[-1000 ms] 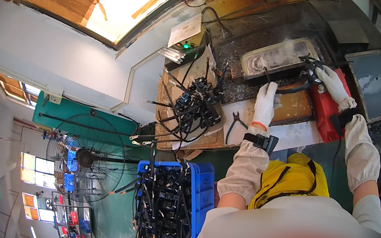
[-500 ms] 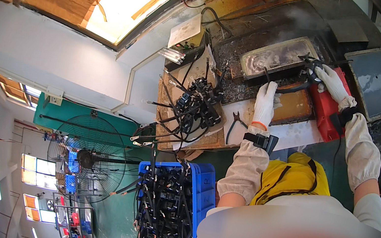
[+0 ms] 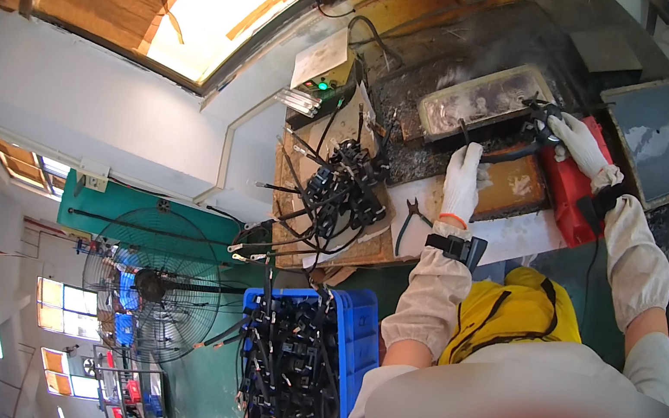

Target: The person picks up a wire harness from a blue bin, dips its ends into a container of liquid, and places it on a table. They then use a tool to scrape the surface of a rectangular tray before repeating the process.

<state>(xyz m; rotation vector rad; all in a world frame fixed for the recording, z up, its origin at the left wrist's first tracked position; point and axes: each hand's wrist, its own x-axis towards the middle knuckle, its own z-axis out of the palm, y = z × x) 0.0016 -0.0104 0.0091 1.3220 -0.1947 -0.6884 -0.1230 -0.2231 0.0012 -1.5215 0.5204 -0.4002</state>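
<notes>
My white-gloved left hand [image 3: 463, 184] is closed on a black cable [image 3: 500, 155], whose short end sticks up past the fingers. The cable runs right to a black clamp-like part [image 3: 547, 125], which my gloved right hand [image 3: 583, 145] grips. Both hands are just on the near side of a rectangular metal-rimmed pan [image 3: 484, 101] with a silvery, cloudy surface and faint smoke above. Below the cable lies a shallow tray of amber liquid [image 3: 498, 198] with a pale patch on it. A red box [image 3: 565, 197] stands under my right hand.
Dark-handled pliers [image 3: 412, 214] lie left of my left wrist. Tangled black cable assemblies [image 3: 346, 189] cover the bench's left side, near a control box [image 3: 323, 86] with a green light. More fill a blue crate [image 3: 362, 336]. A grey-surfaced tray [image 3: 664, 143] is far right; a large fan [image 3: 152, 281] stands left.
A green light shows on the control box, and a pale patch appears in the amber tray. Both hands keep nearly the same place and grip; the view has shifted slightly.
</notes>
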